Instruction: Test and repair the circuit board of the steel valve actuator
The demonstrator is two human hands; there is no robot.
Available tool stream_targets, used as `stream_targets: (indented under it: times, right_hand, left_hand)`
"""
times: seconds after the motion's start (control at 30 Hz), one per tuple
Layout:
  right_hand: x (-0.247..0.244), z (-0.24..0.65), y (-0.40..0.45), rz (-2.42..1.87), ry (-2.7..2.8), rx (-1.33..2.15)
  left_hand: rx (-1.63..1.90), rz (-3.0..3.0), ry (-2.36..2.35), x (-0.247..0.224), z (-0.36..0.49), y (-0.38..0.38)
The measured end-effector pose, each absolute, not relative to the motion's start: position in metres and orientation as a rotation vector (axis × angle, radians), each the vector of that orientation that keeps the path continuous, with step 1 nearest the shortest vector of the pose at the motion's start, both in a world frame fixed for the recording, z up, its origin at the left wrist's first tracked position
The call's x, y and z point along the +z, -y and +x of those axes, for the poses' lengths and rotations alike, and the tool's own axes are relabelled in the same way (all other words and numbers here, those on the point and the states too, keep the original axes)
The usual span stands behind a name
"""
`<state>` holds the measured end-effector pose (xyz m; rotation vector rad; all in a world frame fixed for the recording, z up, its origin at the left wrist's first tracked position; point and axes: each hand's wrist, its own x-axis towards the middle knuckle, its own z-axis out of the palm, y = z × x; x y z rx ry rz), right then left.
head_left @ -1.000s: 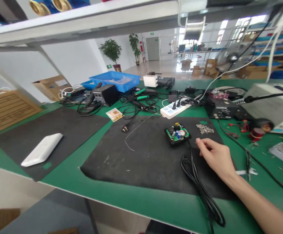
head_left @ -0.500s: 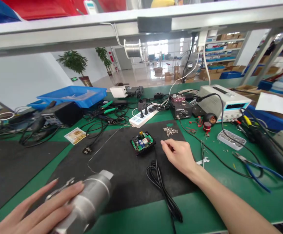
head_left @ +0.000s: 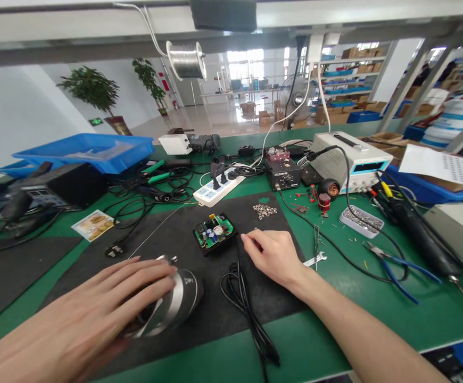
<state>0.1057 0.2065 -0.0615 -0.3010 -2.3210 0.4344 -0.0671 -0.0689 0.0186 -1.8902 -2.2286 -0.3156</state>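
My left hand [head_left: 135, 290] lies over a silver and black metal canister [head_left: 185, 298] with a small metal latch. Its fingers curve across the canister's top, while the thumb is hidden. To the right, my right hand [head_left: 275, 255] is curled above the black mat [head_left: 167, 340]; whatever its fingers hold, if anything, is hidden. Just left of it sits a green circuit board [head_left: 214, 234] in a black housing. A coiled black cable [head_left: 243, 292] runs from this housing towards the front edge. Small metal nuts [head_left: 264, 211] lie in a loose pile beyond my right hand.
A white power strip [head_left: 219, 186] and a black control box [head_left: 282, 174] stand behind the mat. On the right are blue-handled pliers [head_left: 395, 268], a wrench [head_left: 315, 259], a tray of small metal parts [head_left: 361, 221] and a bench instrument [head_left: 351, 159]. A blue bin [head_left: 83, 151] stands back left.
My left hand and the canister have moved right and away from me, closer to the board; the canister has turned, showing its dark end. My right hand stays curled beside the board. The view has shifted.
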Motion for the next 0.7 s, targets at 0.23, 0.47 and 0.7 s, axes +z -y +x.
stream_targets:
  times: [0.23, 0.47, 0.7]
  right_hand:
    - [-0.06, 0.105, -0.205, -0.298, 2.322, 0.468]
    - [-0.059, 0.107, -0.204, -0.291, 2.324, 0.478]
    - [-0.061, 0.106, -0.205, -0.277, 2.331, 0.481]
  left_hand:
    - [0.133, -2.344, 1.952, 0.04, -0.065, 0.074]
    - [-0.363, -2.129, 2.228, 0.027, -0.013, 0.058]
    - [-0.47, -1.74, 2.401, 0.006, -0.018, 0.058]
